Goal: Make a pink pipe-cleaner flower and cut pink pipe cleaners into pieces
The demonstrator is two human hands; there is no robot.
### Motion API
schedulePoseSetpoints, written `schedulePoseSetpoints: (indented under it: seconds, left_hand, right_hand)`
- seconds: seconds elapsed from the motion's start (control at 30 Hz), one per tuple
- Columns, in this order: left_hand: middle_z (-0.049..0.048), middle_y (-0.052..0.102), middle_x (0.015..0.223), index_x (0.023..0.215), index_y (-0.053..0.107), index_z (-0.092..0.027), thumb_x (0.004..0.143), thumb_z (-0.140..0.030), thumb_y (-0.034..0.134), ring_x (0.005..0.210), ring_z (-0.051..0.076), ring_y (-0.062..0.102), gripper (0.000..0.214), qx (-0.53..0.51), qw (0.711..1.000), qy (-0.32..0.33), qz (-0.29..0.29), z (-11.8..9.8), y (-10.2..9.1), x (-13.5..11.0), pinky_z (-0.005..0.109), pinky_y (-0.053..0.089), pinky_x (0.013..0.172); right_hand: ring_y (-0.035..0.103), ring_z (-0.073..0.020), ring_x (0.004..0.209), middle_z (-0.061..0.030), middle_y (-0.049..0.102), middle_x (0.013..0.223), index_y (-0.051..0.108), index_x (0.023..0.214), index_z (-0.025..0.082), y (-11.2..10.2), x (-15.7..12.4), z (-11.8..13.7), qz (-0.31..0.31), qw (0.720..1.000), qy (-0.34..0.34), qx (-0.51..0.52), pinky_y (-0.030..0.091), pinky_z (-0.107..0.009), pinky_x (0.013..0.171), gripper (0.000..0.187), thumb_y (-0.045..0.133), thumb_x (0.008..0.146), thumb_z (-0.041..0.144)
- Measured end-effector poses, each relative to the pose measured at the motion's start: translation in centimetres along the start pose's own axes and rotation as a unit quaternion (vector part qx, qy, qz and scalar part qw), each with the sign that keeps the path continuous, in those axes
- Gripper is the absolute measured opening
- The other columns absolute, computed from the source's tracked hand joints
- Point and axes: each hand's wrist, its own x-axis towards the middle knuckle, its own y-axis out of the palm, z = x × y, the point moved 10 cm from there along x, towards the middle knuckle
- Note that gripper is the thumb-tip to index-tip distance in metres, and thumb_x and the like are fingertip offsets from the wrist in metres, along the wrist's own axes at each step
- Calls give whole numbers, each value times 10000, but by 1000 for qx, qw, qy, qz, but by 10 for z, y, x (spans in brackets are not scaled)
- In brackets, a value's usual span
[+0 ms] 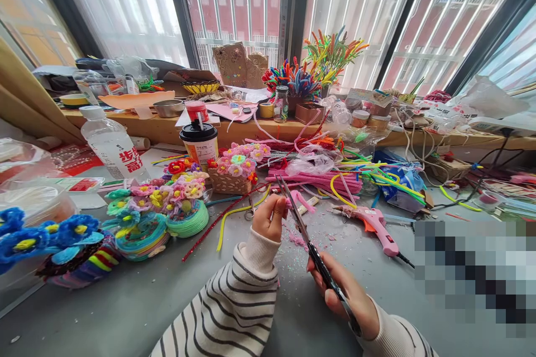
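My left hand (270,217) is closed in a pinch and holds a small pink pipe-cleaner piece (300,199) above the grey table (125,301). My right hand (345,293) grips a pair of scissors (299,220); the blades point up and away, nearly closed, their tips beside the pink piece. Pink fluff scraps (298,241) lie on the table under the blades. Both sleeves are striped.
A pink glue gun (374,223) lies right of the hands. Pipe-cleaner flower baskets (184,203) and blue flowers (37,234) sit to the left. Bundles of pink pipe cleaners (318,178), a lidded cup (200,142), a bottle (111,145) and a cluttered wooden sill (268,128) lie behind.
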Motion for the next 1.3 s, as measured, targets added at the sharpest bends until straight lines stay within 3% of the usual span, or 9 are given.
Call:
schedulePoseSetpoints:
  seconds: [0.1, 0.43, 0.6, 0.77, 1.3]
  left_hand:
    - [-37, 341, 478, 526, 382, -170, 769, -349, 312, 447, 81, 317, 309, -27, 999, -24, -33, 5, -7, 1, 216, 260, 474]
    - [-37, 359, 473, 497, 398, -165, 758, -337, 336, 444, 77, 332, 319, -32, 998, -33, -32, 5, -7, 0, 210, 264, 471]
    - [-37, 358, 475, 497, 392, -164, 756, -323, 345, 453, 79, 341, 307, -34, 999, -14, -17, -1, -5, 1, 210, 277, 489]
    - [-45, 359, 442, 484, 401, -162, 746, -329, 363, 428, 72, 334, 313, -19, 999, -34, 5, -1, -1, -1, 208, 275, 481]
    - [-43, 355, 425, 462, 380, -165, 754, -359, 323, 416, 74, 337, 355, 48, 997, -48, 40, 8, 8, -1, 207, 279, 468]
  right_hand:
    - [256, -96, 521, 20, 304, 616, 382, 810, 161, -1, 0, -2, 1, 1000, 7, -10, 214, -213, 452, 523, 434, 573, 624]
    - [219, -90, 522, 28, 279, 606, 370, 704, 167, -4, -1, 1, -16, 998, -27, 46, 192, -208, 448, 471, 462, 566, 607]
    - [206, -83, 497, 36, 270, 579, 374, 742, 165, 1, -1, 0, 18, 997, -16, 77, 178, -207, 431, 487, 441, 575, 617]
    - [207, -80, 492, 35, 280, 574, 379, 752, 159, 1, -1, 2, 23, 997, -8, 71, 180, -207, 427, 477, 447, 586, 600]
    - [289, -65, 420, 43, 338, 503, 409, 651, 151, -8, -1, -1, -30, 999, 13, 21, 236, -200, 394, 376, 496, 598, 513]
